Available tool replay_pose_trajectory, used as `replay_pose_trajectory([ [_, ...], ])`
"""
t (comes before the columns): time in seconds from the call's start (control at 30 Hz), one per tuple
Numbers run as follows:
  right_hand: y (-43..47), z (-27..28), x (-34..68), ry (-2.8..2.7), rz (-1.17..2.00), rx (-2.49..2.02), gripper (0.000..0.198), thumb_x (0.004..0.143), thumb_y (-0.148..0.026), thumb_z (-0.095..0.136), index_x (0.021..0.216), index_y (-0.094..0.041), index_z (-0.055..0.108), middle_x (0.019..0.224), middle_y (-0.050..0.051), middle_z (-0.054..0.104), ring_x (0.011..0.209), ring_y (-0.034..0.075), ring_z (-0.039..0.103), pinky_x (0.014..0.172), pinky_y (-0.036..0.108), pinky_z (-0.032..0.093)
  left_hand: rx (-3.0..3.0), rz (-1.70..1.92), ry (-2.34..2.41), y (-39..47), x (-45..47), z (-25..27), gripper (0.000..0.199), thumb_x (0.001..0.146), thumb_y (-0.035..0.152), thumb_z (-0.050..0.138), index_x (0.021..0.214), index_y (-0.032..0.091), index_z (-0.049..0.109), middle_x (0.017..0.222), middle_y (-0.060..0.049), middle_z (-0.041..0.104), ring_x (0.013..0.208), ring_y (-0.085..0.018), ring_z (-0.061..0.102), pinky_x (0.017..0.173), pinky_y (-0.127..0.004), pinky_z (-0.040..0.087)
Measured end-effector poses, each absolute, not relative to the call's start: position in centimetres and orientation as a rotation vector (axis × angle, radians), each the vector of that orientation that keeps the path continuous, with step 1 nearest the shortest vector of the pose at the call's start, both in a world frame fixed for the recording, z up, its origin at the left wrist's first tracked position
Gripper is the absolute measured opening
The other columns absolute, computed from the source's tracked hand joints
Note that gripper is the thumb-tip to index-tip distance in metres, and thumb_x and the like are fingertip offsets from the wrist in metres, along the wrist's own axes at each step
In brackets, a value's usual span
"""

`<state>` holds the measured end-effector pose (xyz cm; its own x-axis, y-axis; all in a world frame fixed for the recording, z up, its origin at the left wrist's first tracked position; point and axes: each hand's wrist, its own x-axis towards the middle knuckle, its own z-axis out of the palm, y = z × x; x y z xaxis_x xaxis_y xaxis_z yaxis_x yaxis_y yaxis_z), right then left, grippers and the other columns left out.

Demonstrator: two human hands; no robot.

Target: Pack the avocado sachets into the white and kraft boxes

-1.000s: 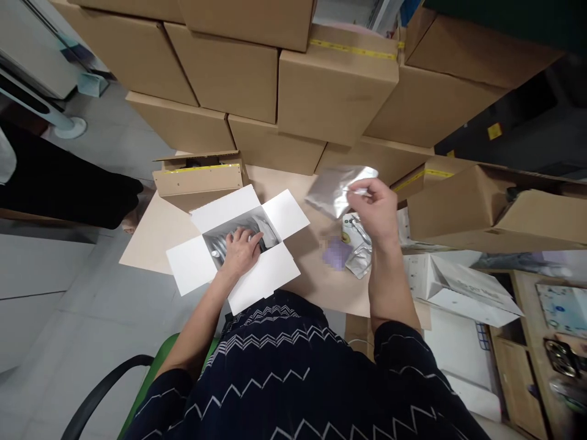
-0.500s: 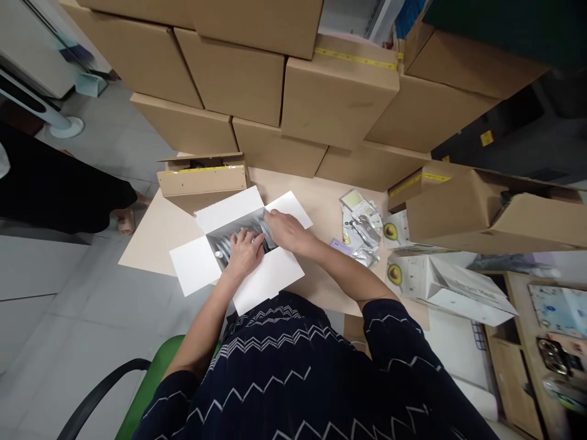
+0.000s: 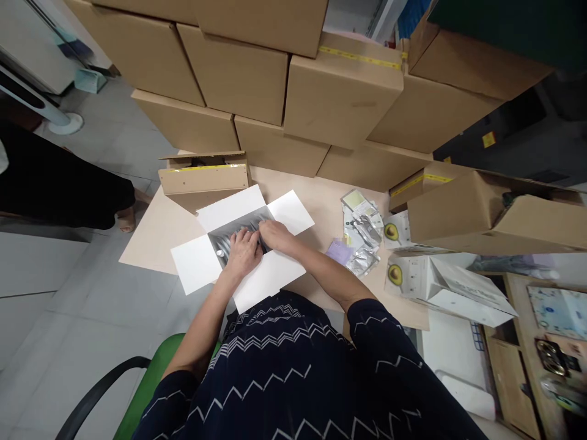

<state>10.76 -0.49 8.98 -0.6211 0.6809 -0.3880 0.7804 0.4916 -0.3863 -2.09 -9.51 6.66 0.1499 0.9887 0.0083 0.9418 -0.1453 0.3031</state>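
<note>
A white carton stands on the table in front of me, its flaps folded outward. Inside it silvery-grey sachets are packed in an upright row. My left hand rests on top of the sachets with its fingers spread. Beside it, at the right end of the row, my right hand reaches into the carton. Its fingers are curled down among the sachets, and what they grip, if anything, is hidden. A small white round piece shows at the carton's left end.
Silver and printed packets lie right of the carton, with a purple card by them. An open cardboard box sits behind left. Stacked boxes wall the table's back. White avocado-print boxes stand right. A person's leg is at left.
My right hand has moved left and toward me, closer to my left hand. My left hand stays on the sachets. More of the purple card now shows.
</note>
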Motion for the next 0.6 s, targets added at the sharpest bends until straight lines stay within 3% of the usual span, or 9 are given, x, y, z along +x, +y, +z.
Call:
replay_pose_trajectory([
  [0.27, -1.2, 9.7, 9.8, 2.432, -0.666, 1.316, 0.034, 0.098, -0.009, 0.038, 0.117, -0.007, 0.066, 0.125, 0.023, 0.067, 0.115, 0.03, 0.067, 0.091, 0.036, 0.052, 2.176, 0.375, 1.849, -10.2, -3.0, 6.3, 0.041, 0.091, 0.024, 0.05, 0.128, 0.017, 0.065, 0.13, -0.015, 0.068, 0.136, -0.037, 0.048, 0.113, -0.059, 0.036],
  [0.43, -0.9, 13.1, 11.5, 2.541, -0.71, 1.288, 0.03, 0.1, -0.018, 0.041, 0.116, -0.013, 0.066, 0.117, 0.016, 0.072, 0.103, 0.025, 0.069, 0.083, 0.032, 0.05, 2.159, 0.635, 1.766, -12.2, -4.2, 8.3, 0.034, 0.096, 0.03, 0.049, 0.121, 0.018, 0.069, 0.127, -0.011, 0.07, 0.135, -0.032, 0.051, 0.113, -0.054, 0.042],
  [0.5, -0.6, 14.6, 14.1, 2.631, -0.699, 1.396, 0.034, 0.103, -0.025, 0.037, 0.106, -0.015, 0.069, 0.11, 0.014, 0.073, 0.099, 0.024, 0.068, 0.082, 0.03, 0.048, 2.036, 0.79, 1.816, -14.7, -5.6, 9.4, 0.031, 0.095, 0.034, 0.051, 0.114, 0.02, 0.071, 0.119, -0.01, 0.073, 0.123, -0.027, 0.061, 0.106, -0.048, 0.049],
  [0.6, -0.6, 14.6, 19.6, 2.531, -0.704, 1.553, 0.04, 0.103, -0.028, 0.037, 0.085, -0.016, 0.071, 0.099, 0.013, 0.075, 0.093, 0.023, 0.068, 0.08, 0.029, 0.046, 1.555, 0.831, 2.085, -19.5, -8.7, 9.5, 0.034, 0.095, 0.044, 0.048, 0.093, 0.021, 0.074, 0.095, -0.007, 0.077, 0.092, -0.022, 0.071, 0.079, -0.035, 0.059],
])
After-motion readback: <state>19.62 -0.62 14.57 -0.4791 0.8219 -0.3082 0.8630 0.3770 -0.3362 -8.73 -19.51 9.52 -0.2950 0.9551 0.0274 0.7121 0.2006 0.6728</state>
